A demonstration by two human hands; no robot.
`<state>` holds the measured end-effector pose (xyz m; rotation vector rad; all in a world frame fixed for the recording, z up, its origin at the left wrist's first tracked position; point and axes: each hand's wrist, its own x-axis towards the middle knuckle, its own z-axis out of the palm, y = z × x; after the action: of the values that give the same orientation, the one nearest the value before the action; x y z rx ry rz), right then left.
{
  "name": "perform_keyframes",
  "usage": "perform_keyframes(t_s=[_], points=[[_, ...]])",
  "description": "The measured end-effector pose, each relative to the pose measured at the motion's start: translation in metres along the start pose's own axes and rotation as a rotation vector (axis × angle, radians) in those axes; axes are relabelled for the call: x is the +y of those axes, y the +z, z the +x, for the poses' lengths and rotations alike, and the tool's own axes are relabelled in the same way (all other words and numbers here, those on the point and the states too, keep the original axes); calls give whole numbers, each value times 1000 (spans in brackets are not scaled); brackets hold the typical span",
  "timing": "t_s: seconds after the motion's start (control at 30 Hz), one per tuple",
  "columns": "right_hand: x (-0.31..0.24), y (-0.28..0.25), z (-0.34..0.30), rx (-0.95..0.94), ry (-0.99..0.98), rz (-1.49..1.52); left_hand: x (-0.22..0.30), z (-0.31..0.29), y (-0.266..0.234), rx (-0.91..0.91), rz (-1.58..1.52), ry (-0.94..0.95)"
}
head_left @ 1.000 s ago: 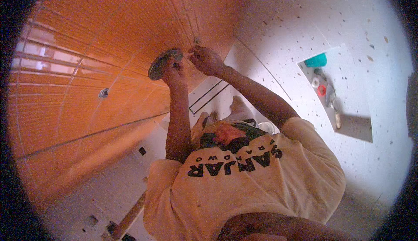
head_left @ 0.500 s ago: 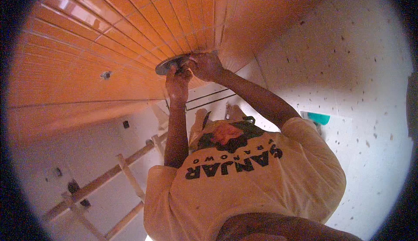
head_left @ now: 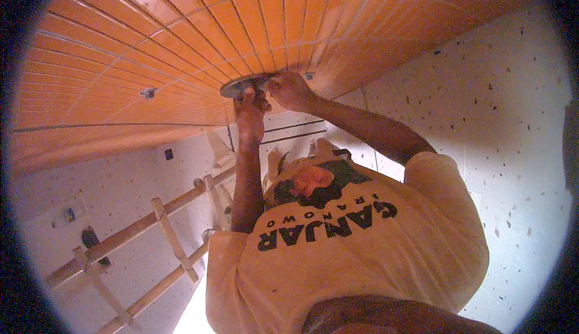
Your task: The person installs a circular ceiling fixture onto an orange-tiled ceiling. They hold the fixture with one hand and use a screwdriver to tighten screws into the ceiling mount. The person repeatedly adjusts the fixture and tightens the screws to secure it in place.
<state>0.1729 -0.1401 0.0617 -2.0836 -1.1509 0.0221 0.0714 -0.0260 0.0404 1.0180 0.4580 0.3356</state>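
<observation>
A thin, dark grey round disc [head_left: 238, 87] is up against the orange tiled wall [head_left: 199, 38], seen nearly edge-on. My left hand [head_left: 249, 114] is closed on its near side, thumb and fingers bent up at the rim. My right hand [head_left: 294, 91] is at the disc's right end, its fingertips pinched together close to the left fingers. What lies between those fingertips is too dark and small to make out. Small metal fittings stick out of the tiles on either side, one at the left [head_left: 149, 93] and another just beyond my right hand [head_left: 309, 76].
A wooden ladder [head_left: 129, 233] runs slantwise across the lower left. Speckled pale surfaces [head_left: 506, 123] spread on the right and lower left. Parallel dark lines [head_left: 292, 132] cross the pale floor below my hands, near my feet. A dark object [head_left: 93, 243] shows behind the ladder.
The view has shifted, and a turquoise object at the right has gone from sight. My right hand has drawn slightly back from the disc; my left hand stays on it.
</observation>
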Motion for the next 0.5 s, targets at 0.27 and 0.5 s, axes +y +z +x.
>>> perform_keyframes(t_s=[0.27, 0.5], points=[[-38, -35, 15, -249, 596, 532, 6, -5, 9, 39, -3, 44], [-1, -10, 24, -433, 1105, 855, 1, -1, 4, 9, -18, 51]])
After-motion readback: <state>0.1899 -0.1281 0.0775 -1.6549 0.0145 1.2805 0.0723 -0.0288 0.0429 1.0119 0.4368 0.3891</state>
